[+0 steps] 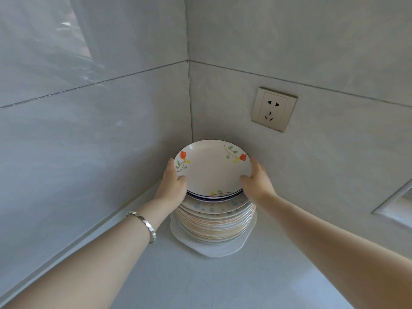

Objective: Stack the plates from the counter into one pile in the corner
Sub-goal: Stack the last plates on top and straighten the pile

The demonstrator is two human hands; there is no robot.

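The left hand (172,182) and right hand (256,182) gripped the flowered plate (213,169) atop the corner pile (216,221); their fingers (254,163) curled round its rim, mostly hidden.

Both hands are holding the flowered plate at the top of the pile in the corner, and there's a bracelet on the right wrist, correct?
Not quite. The head view shows the bracelet on the left wrist, not the right. The rest stands: the left hand and right hand hold the flowered plate by its rim at the top of the pile in the corner.
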